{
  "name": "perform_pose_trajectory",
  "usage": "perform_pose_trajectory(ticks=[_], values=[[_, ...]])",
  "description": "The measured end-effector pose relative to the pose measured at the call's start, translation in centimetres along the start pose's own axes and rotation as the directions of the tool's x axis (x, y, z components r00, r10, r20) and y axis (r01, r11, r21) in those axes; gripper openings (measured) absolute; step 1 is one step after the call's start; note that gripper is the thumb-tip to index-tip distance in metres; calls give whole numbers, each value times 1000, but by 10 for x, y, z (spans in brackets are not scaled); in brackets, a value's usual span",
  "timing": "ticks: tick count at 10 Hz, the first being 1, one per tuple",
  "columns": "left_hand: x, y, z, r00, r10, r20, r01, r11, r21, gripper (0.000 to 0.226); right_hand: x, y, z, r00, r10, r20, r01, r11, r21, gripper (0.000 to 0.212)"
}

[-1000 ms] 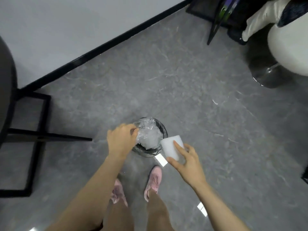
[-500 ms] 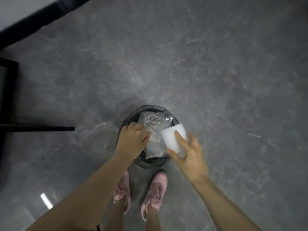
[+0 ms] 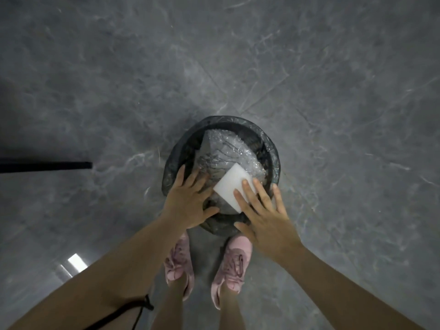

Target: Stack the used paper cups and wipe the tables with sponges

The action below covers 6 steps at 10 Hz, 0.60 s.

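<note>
Flat and spread, the right hand (image 3: 266,220) presses its fingers on the white sponge (image 3: 234,186), which lies tilted over crumpled clear plastic (image 3: 226,151) inside the bin (image 3: 273,153). Beside it the left hand (image 3: 188,201), fingers spread and holding nothing, rests on the plastic and the near rim. Pink shoes (image 3: 232,265) stand just below the bin on the grey marbled floor (image 3: 333,91). Farther left, a black bar (image 3: 45,166) lies across the floor.

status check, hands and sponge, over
Left hand open, flat on plastic wrap in bin. Right hand open, fingers on sponge over bin. Nothing blocking.
</note>
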<state>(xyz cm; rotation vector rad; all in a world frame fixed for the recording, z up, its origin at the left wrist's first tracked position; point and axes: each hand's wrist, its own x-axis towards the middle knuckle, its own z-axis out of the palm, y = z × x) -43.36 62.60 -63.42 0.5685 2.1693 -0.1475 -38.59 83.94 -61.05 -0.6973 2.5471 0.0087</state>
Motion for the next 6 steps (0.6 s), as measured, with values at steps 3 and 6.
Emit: perform_pose_trajectory(ticks=[3,6], values=[[13,-2,-2,998,-22,51,17,994,104,68,42,7,13,979,17,205,-16,1000,-8,65],[-31,-6,-54,994,-29,-106,24,999,-45,66,27,7,-81,952,41,304,-66,995,74,107]])
